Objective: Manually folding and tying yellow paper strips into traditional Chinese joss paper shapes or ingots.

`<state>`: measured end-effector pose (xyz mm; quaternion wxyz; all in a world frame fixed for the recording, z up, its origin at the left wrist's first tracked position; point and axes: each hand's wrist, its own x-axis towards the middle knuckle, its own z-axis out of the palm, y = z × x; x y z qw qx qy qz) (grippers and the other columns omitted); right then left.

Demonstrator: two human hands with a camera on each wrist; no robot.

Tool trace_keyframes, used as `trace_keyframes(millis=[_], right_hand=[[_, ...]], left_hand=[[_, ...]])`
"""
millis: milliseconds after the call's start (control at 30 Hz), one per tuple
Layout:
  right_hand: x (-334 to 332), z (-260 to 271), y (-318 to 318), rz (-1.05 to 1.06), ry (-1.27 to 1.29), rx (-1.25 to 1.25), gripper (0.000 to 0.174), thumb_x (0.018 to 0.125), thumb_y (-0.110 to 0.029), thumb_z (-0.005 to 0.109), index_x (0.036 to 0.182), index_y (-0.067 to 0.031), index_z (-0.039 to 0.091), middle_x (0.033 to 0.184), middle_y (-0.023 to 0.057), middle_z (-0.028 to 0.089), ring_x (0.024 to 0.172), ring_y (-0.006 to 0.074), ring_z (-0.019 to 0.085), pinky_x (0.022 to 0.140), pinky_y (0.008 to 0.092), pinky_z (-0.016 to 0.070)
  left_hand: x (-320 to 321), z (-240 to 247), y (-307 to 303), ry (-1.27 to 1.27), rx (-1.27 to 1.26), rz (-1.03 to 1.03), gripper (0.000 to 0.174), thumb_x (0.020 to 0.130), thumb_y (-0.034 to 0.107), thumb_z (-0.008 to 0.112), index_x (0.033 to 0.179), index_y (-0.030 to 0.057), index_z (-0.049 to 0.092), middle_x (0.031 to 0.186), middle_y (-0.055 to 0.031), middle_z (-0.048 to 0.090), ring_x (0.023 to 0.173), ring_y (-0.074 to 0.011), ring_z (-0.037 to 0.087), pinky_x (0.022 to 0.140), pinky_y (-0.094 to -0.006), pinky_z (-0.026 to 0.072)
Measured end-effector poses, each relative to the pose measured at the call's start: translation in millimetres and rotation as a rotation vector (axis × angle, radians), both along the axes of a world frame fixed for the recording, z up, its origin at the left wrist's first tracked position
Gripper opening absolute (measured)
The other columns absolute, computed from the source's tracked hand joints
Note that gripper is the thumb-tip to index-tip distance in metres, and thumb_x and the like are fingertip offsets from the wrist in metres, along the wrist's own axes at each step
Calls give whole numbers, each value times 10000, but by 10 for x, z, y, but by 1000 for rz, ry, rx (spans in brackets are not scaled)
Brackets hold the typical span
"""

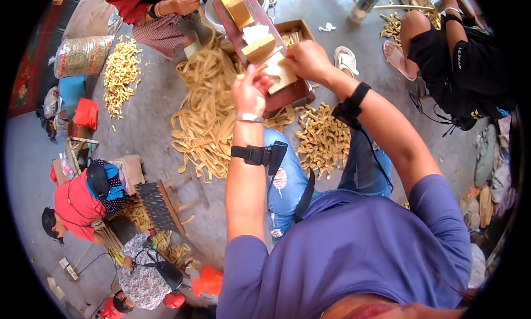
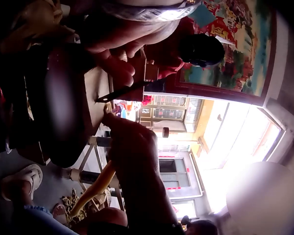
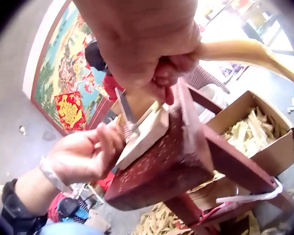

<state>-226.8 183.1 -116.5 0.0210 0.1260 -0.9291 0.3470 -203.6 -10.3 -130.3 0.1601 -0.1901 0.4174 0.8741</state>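
A wooden board (image 3: 146, 136) with an upright metal blade (image 3: 126, 108) lies on the end of a dark red bench (image 3: 161, 169). My right hand (image 1: 307, 59) is over the board and grips a long, soft yellow strip (image 3: 237, 50). The strip's loose length trails away behind that hand, and its other end reaches toward the blade. Beside the blade, on the opposite side, is my left hand (image 1: 251, 92), fingers bent. It pinches a small bit of yellow strip (image 3: 118, 120) at the fingertips. Yellow blocks (image 1: 238, 10) stand farther along the bench.
Long strips (image 1: 207, 97) lie heaped on the floor left of the bench. Short pieces (image 1: 323, 136) are piled near my legs, more (image 1: 121, 73) at the left. A cardboard box (image 3: 269, 147) stands beside the bench, a white bucket (image 1: 213, 14) behind it. Other people sit around.
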Motion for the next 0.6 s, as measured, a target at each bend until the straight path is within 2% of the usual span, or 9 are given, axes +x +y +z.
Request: trace_keyframes(millis=[100,200,233,267,333,367,467,533,600], right_hand=[[32,33,150,-103,-152,-77,181,857,-198,621,821,-34,690,765,121,674,655,230,622,632,355,494],[208,203,268,-207,-457,-999,213,919,-210,562,946,-22,659,870,79,685,745,175,620,730,335,501],[272,239,272,-148,-439,-1131,273,965,-236,493,1065,-3,592,1000,85,653,886,178,612,833,335,490],[375,282,281,-134,-429,-1256,274,966,-235,486,1069,-1,586,1015,93,646,910,182,609,845,334,488],[680,482,224,-85,-395,-1506,277,969,-231,473,1076,3,575,1045,108,631,958,190,603,869,332,483],[839,521,217,-74,-392,-1484,290,976,-231,447,1096,11,553,1076,121,612,1010,203,590,891,338,477],[1423,685,194,-5,-493,-1588,275,985,-211,438,1061,16,573,1018,103,644,931,171,627,812,291,496],[1728,537,242,80,-432,-1514,252,971,-199,482,1051,18,580,963,93,651,899,148,625,780,281,498],[1980,527,276,-42,-310,-1390,216,950,-166,528,1029,23,597,916,75,654,857,111,611,748,265,496]], left_hand=[[63,9,-131,29,-29,-13,305,966,254,509,1023,-35,585,815,-129,647,658,-170,641,607,-321,584],[382,169,-103,95,38,-335,461,992,371,410,1068,-52,577,907,-182,664,694,-194,659,618,-320,585],[509,329,-5,9,-19,-522,578,996,447,327,1128,-61,569,1001,-204,662,778,-221,672,644,-318,581],[691,507,145,-44,-318,-599,600,996,459,313,1186,-60,548,1044,-196,660,845,-241,670,730,-335,561],[944,402,302,238,-561,-645,571,998,439,334,1232,-45,524,1052,-174,663,934,-250,651,829,-362,517],[1036,360,365,91,-360,-602,508,994,404,377,1205,-23,551,1064,-163,657,973,-258,631,869,-380,488],[1229,478,597,41,116,-274,425,989,358,425,1144,4,600,1043,-124,665,862,-199,650,744,-322,520],[1370,612,714,65,179,-225,292,961,236,514,1120,7,601,1012,-107,667,831,-184,644,729,-307,521],[1570,612,796,22,145,-165,260,946,196,545,1117,9,603,994,-98,667,818,-171,642,707,-284,523]])
